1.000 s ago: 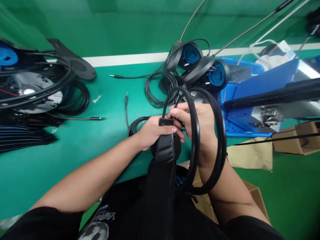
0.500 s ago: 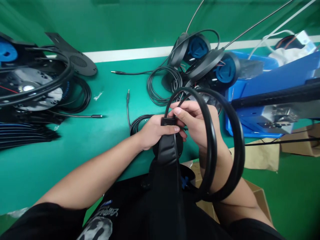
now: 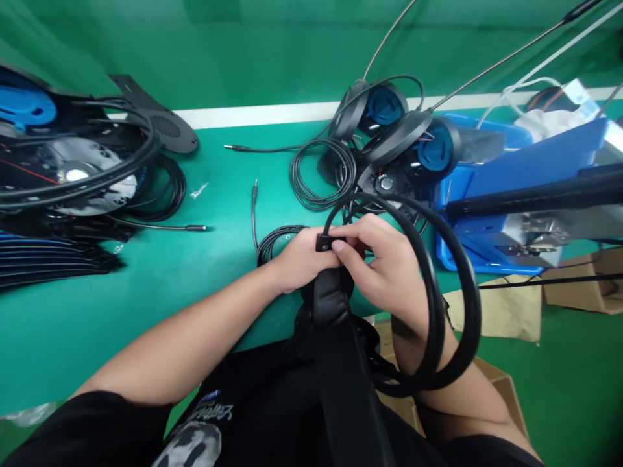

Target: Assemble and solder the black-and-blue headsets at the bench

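Note:
In front of my body I hold a black headset (image 3: 461, 305), whose two thick curved headband tubes loop to the right over my right forearm. Its padded strap (image 3: 332, 301) runs down toward my shirt. My left hand (image 3: 302, 261) is closed around the strap's end, near a small black end piece (image 3: 324, 243). My right hand (image 3: 384, 263) pinches at the same end piece with thumb and forefinger, its other fingers curled. The earcups below are partly hidden by the hands and strap. A coiled black cable (image 3: 272, 241) lies just beyond my left hand.
More headset parts with blue-lined earcups (image 3: 435, 152) and a cable coil (image 3: 324, 175) lie ahead. At left sit further headset parts (image 3: 97, 172) and stacked black strips (image 3: 53, 259). A blue tray (image 3: 445, 256) with a metal fixture (image 3: 530, 240) stands right; cardboard boxes (image 3: 584, 282) are below.
Both hands and the headset's strap end have shifted slightly down in view. My right hand has turned over, its thumb and forefinger now at the end piece, and my left thumb has drawn back.

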Action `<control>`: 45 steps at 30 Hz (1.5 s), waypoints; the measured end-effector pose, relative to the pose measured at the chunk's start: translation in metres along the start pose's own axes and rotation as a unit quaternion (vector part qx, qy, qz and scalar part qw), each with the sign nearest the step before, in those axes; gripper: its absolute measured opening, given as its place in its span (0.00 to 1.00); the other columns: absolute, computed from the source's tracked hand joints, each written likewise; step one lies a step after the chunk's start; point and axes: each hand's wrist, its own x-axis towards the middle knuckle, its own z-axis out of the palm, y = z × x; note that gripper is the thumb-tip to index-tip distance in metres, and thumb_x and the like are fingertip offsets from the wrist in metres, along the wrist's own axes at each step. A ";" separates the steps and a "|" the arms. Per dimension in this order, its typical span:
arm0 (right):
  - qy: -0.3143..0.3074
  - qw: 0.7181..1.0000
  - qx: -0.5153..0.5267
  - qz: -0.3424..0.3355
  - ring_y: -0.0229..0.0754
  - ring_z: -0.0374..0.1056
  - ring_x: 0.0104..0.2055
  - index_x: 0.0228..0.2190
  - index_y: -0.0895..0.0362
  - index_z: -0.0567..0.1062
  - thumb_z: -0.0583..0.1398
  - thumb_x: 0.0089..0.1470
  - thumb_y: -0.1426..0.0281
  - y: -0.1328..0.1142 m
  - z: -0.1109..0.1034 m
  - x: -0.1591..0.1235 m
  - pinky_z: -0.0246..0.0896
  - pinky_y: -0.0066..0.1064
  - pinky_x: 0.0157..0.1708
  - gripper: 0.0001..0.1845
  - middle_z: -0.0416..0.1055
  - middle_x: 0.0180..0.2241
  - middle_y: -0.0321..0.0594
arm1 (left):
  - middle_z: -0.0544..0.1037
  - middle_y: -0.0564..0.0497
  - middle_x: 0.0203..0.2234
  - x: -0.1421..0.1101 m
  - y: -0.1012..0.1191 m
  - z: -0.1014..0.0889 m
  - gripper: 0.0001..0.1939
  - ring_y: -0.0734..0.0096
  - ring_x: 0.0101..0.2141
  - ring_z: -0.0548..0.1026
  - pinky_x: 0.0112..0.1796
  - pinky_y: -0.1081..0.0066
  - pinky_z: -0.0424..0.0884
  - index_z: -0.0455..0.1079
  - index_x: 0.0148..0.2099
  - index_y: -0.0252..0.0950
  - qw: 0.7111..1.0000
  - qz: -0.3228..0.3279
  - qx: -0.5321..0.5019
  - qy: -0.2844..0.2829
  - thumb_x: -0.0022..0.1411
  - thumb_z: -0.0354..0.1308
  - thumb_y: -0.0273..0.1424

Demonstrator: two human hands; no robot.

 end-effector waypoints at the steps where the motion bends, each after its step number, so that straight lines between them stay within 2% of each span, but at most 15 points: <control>1: -0.001 1.000 0.004 0.000 0.40 0.66 0.32 0.42 0.54 0.80 0.59 0.63 0.70 0.001 0.000 0.001 0.63 0.34 0.33 0.09 0.67 0.29 0.36 | 0.77 0.52 0.32 0.000 0.000 0.000 0.10 0.68 0.35 0.75 0.39 0.70 0.70 0.73 0.36 0.33 1.000 0.000 0.007 -0.005 0.53 0.68 0.31; 10: -0.026 0.998 0.061 0.009 0.40 0.65 0.33 0.37 0.53 0.76 0.59 0.65 0.69 0.002 -0.007 0.007 0.60 0.34 0.33 0.05 0.67 0.30 0.35 | 0.76 0.54 0.30 -0.005 0.009 0.004 0.18 0.71 0.32 0.73 0.39 0.68 0.69 0.72 0.37 0.33 0.999 -0.024 -0.030 -0.034 0.47 0.73 0.34; 20: 0.038 0.994 0.047 0.086 0.41 0.67 0.34 0.36 0.53 0.75 0.59 0.65 0.66 0.000 -0.006 -0.011 0.61 0.35 0.35 0.06 0.71 0.33 0.37 | 0.71 0.56 0.27 0.000 0.002 -0.002 0.23 0.73 0.31 0.69 0.33 0.70 0.62 0.68 0.34 0.35 0.999 -0.005 -0.003 -0.054 0.45 0.78 0.37; 26: 0.027 0.993 0.037 0.108 0.43 0.68 0.36 0.35 0.53 0.76 0.58 0.65 0.66 0.004 -0.006 -0.014 0.62 0.36 0.38 0.08 0.72 0.33 0.37 | 0.70 0.57 0.25 -0.001 0.000 -0.001 0.22 0.75 0.28 0.67 0.31 0.70 0.60 0.68 0.34 0.35 0.999 0.010 0.002 -0.047 0.46 0.77 0.38; 33: 0.043 0.993 0.021 0.106 0.44 0.71 0.38 0.36 0.52 0.76 0.59 0.64 0.65 0.007 -0.002 -0.013 0.66 0.38 0.41 0.07 0.75 0.35 0.39 | 0.69 0.58 0.24 -0.001 0.002 -0.001 0.23 0.75 0.27 0.67 0.31 0.70 0.62 0.67 0.32 0.36 0.999 -0.003 -0.024 -0.046 0.45 0.78 0.40; 38: 0.042 0.993 0.024 0.111 0.43 0.73 0.35 0.36 0.53 0.77 0.58 0.65 0.62 0.005 -0.004 -0.016 0.68 0.35 0.36 0.10 0.77 0.34 0.39 | 0.74 0.54 0.27 -0.003 0.004 -0.002 0.25 0.71 0.30 0.71 0.33 0.70 0.66 0.71 0.35 0.34 0.999 -0.020 0.001 -0.028 0.47 0.77 0.46; 42: 0.162 0.977 0.032 0.135 0.40 0.70 0.29 0.35 0.53 0.78 0.60 0.64 0.58 0.003 -0.022 -0.020 0.66 0.32 0.29 0.13 0.75 0.28 0.37 | 0.76 0.52 0.30 -0.004 0.004 0.002 0.28 0.68 0.34 0.74 0.38 0.69 0.69 0.72 0.34 0.34 1.000 -0.007 -0.007 0.020 0.52 0.70 0.56; 45: 0.223 0.960 0.049 0.160 0.38 0.66 0.24 0.34 0.54 0.78 0.63 0.60 0.57 0.006 -0.033 -0.023 0.62 0.31 0.25 0.13 0.71 0.24 0.34 | 0.76 0.52 0.29 -0.004 0.003 0.006 0.26 0.69 0.33 0.73 0.39 0.70 0.69 0.72 0.32 0.35 0.999 0.002 -0.017 0.049 0.56 0.67 0.55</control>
